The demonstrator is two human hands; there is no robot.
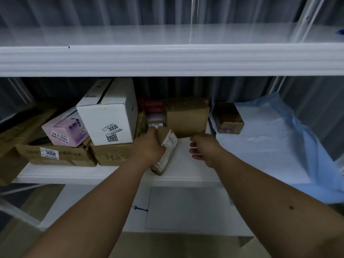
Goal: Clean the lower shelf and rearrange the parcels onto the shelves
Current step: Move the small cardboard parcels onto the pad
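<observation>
Both forearms reach in over the front edge of the middle shelf point(186, 175). The left hand point(149, 146) grips a small brown parcel point(166, 149), tilted near that edge; its fingers are hidden behind it. The right hand point(203, 148), just beside, holds nothing, fingers loosely curled. Parcels in the back left corner are dim and partly cut off.

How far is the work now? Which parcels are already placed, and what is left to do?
Looks done: several parcels, among them the white box and pink box, sit stacked at the left of the middle shelf. In hand: the left hand grips a small parcel; the right hand hovers nearby, holding nothing. Left: the top shelf holds no parcel in view, and the blue sheet lies on the right.
</observation>
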